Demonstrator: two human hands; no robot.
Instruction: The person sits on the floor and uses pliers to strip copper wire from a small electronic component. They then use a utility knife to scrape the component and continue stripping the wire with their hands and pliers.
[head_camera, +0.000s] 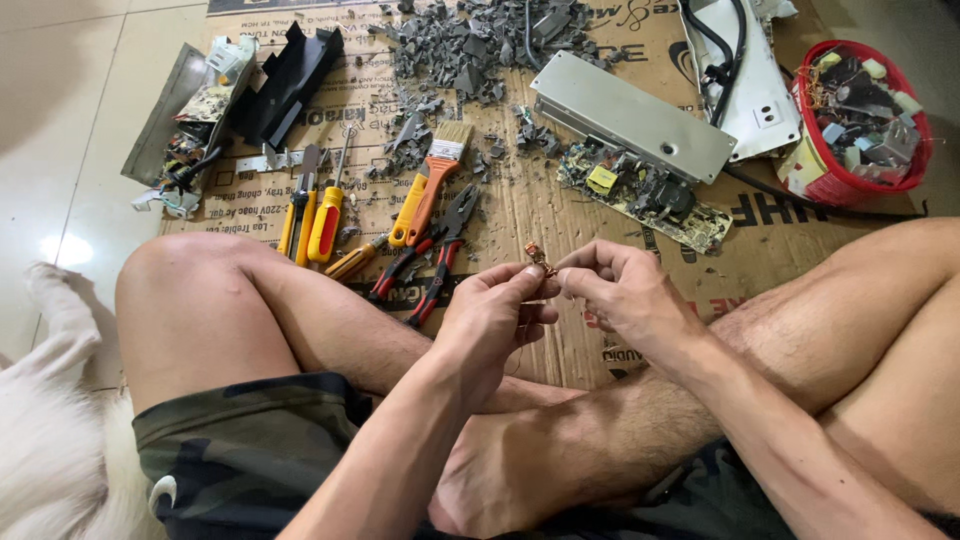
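From the head camera, a red plastic basket (862, 118) sits at the upper right on the flattened cardboard (560, 215), filled with small salvaged parts: grey and pale blocks and some copper-coloured windings. Near it lie a long grey metal cover (630, 115) and a populated circuit board (645, 193). Lower down, over crossed bare legs, the left hand (492, 315) and the right hand (622, 290) meet at the fingertips. Both are mostly curled, with thumb and forefinger of each pinched on a small copper-coloured component (538, 256), which is held between them above the cardboard, in front of the shins. The component is tiny, reddish-brown and shiny; a thin wire seems to hang down from it beside the left hand, though it is too fine to be sure. To the left of the hands lie red-handled pliers (440, 262), an orange-handled paintbrush (432, 180) and yellow-handled screwdrivers (320, 215), with a heap of grey plastic fragments (480, 45) beyond.
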